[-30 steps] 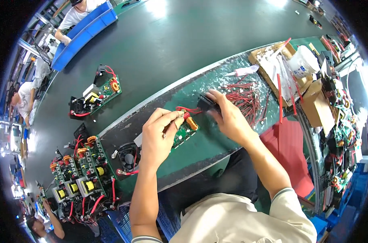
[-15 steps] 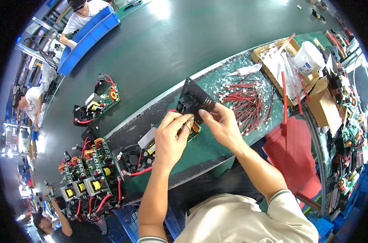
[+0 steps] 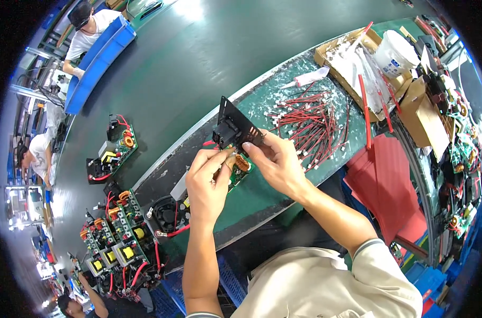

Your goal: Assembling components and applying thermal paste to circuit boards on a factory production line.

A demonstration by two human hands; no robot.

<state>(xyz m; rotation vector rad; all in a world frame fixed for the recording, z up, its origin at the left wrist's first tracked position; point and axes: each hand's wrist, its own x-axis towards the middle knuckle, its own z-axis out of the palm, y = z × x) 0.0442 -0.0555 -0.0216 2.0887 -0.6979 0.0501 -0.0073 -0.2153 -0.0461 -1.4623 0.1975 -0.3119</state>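
black panel with a socket block on its left face stands tilted on edge above the green mat, at the middle of the bench. right hand comes in from the near right, forearm slanting up and left, wrist bent; its fingers are curled shut on the panel's near right edge, thumb on top. left hand rises almost straight from the near edge, forearm upright, fingers bunched and pinched just under the socket, touching it; what they grip there is hidden. board with a copper coil lies just beneath both hands. red wires lie spread to the far right, well apart from the hands. fan sits near left of the left wrist.
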